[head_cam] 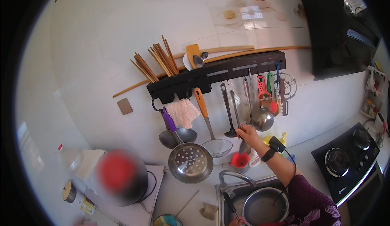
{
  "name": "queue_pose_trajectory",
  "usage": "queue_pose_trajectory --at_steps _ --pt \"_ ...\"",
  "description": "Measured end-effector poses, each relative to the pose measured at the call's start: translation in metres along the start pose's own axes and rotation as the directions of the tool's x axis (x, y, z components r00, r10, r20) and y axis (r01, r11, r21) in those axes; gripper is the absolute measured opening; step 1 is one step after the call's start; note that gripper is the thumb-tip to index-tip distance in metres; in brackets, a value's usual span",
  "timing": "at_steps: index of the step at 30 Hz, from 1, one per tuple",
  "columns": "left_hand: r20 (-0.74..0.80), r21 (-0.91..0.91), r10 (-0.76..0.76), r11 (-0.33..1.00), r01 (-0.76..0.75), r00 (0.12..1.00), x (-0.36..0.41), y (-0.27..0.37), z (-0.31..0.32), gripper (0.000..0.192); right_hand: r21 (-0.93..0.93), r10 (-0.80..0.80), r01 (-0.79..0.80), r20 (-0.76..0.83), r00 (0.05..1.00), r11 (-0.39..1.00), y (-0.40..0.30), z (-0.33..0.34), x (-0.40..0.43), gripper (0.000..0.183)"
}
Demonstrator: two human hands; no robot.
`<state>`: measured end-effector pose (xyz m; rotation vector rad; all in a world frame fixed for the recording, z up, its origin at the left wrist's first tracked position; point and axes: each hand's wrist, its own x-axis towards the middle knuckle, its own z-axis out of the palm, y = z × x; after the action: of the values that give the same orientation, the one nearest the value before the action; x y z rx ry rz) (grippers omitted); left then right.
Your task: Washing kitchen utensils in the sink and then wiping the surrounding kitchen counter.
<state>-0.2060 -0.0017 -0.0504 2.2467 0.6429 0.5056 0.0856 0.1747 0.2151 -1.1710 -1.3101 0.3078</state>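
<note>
My right hand [248,136], with a black strap and device on its wrist, is closed around the shaft of a metal turner [234,104]. The turner is upright in front of the hanging rack [219,73], blade downward, over a red funnel [240,160]. Whether it touches a hook is unclear. Only a small part of my left hand [236,222] shows at the bottom edge. It grips the metal shaft of a black-handled utensil [230,202], whose lower end is out of view. Close by, a round metal basin [265,206] sits in the sink [240,192] under the faucet [236,174].
Left of my right hand hang a perforated skimmer [190,162], a wire strainer [218,148] and a black ladle [227,116]. A steel ladle [263,119] hangs to the right. A gas stove [344,165] stands at right, and a dark appliance with a blurred red top [122,177] at left.
</note>
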Motion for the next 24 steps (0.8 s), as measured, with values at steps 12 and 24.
queue_pose_trajectory --at_steps 12,24 --pt "-0.192 0.128 0.15 0.984 -0.127 0.97 -0.005 -0.017 0.02 0.017 0.373 0.17 -0.141 -0.046 0.984 0.917 -0.005 0.057 0.074 0.024" --pt "-0.277 0.025 0.042 0.999 -0.036 0.96 -0.015 -0.04 0.036 0.01 0.306 0.22 -0.19 -0.067 0.973 0.933 0.018 0.062 0.071 0.018"
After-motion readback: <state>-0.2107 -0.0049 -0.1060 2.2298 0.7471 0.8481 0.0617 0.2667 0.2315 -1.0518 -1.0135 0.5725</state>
